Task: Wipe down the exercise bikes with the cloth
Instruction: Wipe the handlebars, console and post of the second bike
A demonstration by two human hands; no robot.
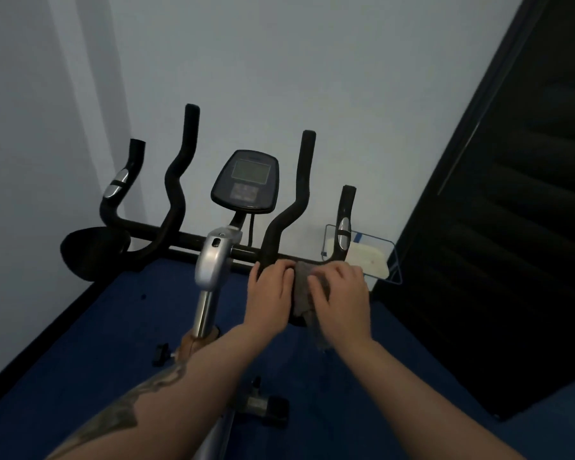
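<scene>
Down on the right side of the exercise bike's handlebar, both hands work the grey cloth: left hand curled over the bar beside it, right hand fingers pressing it on. Looks soft and floppy, so I'd bunch it around the tube.

A dark blue floor carries everything and runs to a pale wall at the far side. The bike stands on it at the centre, its silver post rising from a frame low and near. A clear bin sits on the floor far right, by the wall, beside a dark panel.
</scene>
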